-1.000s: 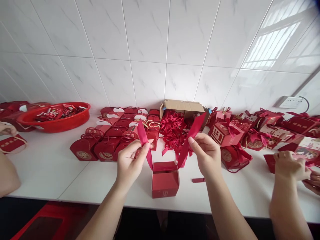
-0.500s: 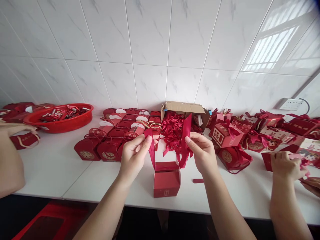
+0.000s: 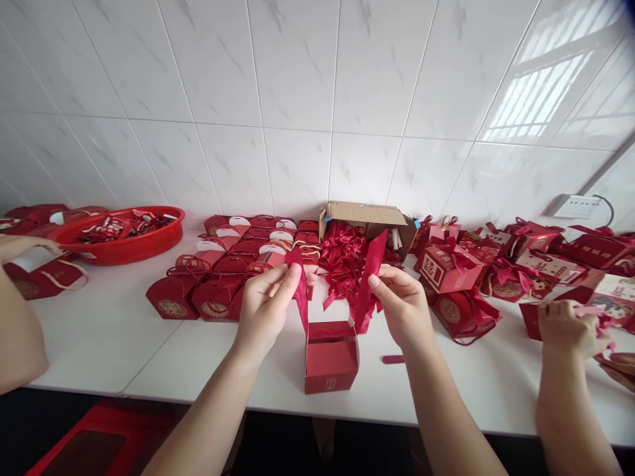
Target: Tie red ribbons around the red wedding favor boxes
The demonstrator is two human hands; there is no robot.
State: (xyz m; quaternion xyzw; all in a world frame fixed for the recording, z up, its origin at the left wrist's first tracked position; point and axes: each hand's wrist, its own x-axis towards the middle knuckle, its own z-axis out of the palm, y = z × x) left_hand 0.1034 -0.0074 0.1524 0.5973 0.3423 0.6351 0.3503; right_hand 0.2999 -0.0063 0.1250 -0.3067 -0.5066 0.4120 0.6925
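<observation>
Between my arms, near the table's front edge, stands a small red gift box (image 3: 331,367). A red ribbon (image 3: 371,268) rises from its back rim in two lengths. My left hand (image 3: 270,301) pinches the left length between thumb and fingers. On the other side my right hand (image 3: 404,297) pinches the right length, whose end sticks up past the fingertips. Both hands hover above the box, apart from its sides. Behind it, loose red ribbons (image 3: 342,254) spill from an open cardboard carton (image 3: 364,211).
Rows of red boxes (image 3: 218,297) stand at left centre, beside a red basin (image 3: 124,254) of wrapped sweets. Ribboned boxes (image 3: 461,311) are piled on the right. Other people's hands work at a box at far left and at far right (image 3: 570,327). A red strip (image 3: 393,359) lies nearby.
My hands have barely moved; the right ribbon length now leans further right. At far left, another person's hand has shifted and a box with a rope handle has come further into view.
</observation>
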